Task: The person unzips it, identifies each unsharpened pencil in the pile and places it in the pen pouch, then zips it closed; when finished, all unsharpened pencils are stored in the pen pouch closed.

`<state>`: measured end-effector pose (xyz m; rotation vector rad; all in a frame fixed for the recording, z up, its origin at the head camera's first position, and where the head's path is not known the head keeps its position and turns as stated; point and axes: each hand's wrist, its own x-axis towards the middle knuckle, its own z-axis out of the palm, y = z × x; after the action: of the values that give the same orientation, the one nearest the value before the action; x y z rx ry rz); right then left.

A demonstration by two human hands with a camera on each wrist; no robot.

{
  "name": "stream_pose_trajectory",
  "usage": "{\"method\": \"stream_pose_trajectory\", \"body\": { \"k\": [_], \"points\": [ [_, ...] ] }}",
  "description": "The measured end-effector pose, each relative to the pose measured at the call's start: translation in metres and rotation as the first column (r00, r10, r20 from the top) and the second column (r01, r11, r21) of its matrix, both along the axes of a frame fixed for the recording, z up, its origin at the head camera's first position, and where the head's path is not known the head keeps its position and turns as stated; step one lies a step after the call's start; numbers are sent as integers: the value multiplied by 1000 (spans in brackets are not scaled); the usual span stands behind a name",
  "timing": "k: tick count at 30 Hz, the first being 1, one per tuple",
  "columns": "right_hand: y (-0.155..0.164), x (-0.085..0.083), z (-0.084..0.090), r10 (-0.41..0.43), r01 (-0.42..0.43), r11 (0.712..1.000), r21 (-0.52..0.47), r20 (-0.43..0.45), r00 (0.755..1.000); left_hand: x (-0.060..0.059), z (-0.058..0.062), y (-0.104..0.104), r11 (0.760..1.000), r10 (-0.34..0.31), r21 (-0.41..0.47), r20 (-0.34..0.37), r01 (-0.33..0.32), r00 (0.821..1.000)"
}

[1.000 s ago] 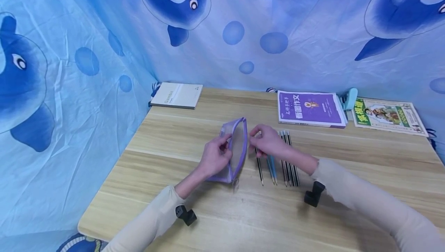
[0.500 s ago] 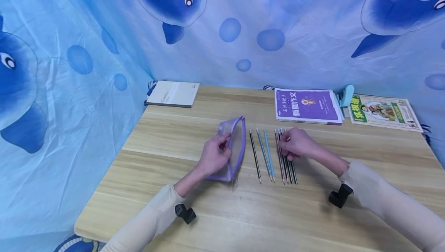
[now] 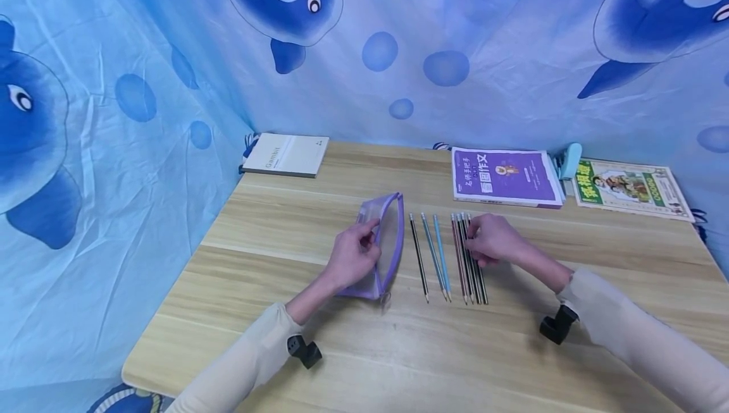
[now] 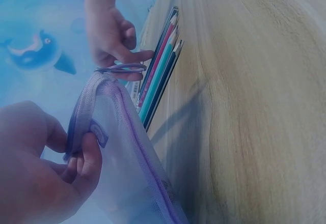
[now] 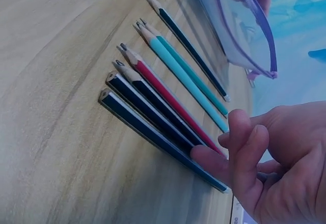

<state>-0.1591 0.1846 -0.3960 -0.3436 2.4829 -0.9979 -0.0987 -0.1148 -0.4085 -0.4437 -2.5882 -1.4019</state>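
OK, count's in: 7 pencils in a row, approx 3 o'clock from the 1 see-through pouch (image 3: 391, 236). Nearest it, 1 lone dark pencil (image 3: 419, 259); next, 2 blue-green pencils (image 3: 442, 256) close together; then a bunch of 4, i.e. 1 red pencil (image 5: 159, 85), 1 sharpened dark one and 2 flat-ended dark pencils (image 5: 153, 134). Pouch lies mid-counter w/ purple trim, mouth gaping toward 3 o'clock. Left hand (image 3: 351, 258) is at its 9 o'clock side, thumb and fingers pinching the rim. Right hand (image 3: 495, 239) is at 2 o'clock on the bunch, fingers bent, a fingertip at the dark pencils; can't tell if it's gripping one.

Surface: light wood-grain counter (image 3: 433, 356), rounded corner at approx 7 o'clock. Room: blue curtain (image 3: 410, 14) from 9 o'clock round past 12, printed w/ 3 big cartoon dolphins plus bubbles.

Along the far edge: 1 white book (image 3: 287, 155) marked "Gambit" btw 10 and 11 o'clock from the pouch, 1 purple book (image 3: 507, 179) at 2, 1 green-and-cream booklet (image 3: 632, 188) nearly at 3, all well apart from it. 1 pale-teal gadget (image 3: 571, 161), ID unclear, sits btw those last two. Two cream sleeves (image 3: 239, 362), 1 black wrist unit (image 3: 304, 351) per cuff.

In the way: R hand hides upper parts of the bunch's outer pencils; in the left-wrist view, the pouch overlaps part of the row.
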Motion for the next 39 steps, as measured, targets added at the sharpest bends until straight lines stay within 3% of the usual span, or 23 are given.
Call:
{"method": "stream_pose_trajectory", "body": {
  "k": [8, 18, 28, 39],
  "points": [
    [-4, 1, -7, -23, 23, 999, 36, -12, 1000, 1, 0, 0, 1000, -3, -4, 9, 3, 1000],
    [-10, 0, -7, 31, -11, 985, 170, -116, 993, -1, 0, 1, 1000, 11, -17, 8, -11, 1000],
    [-17, -4, -7, 69, -34, 967, 251, -131, 989, 0, -1, 1, 1000, 11, -11, 27, -11, 1000],
    [-15, -7, -4, 56, -40, 980, 193, -73, 996, 2, 0, 2, 1000, 12, -7, 40, -12, 999]
  ]
}}
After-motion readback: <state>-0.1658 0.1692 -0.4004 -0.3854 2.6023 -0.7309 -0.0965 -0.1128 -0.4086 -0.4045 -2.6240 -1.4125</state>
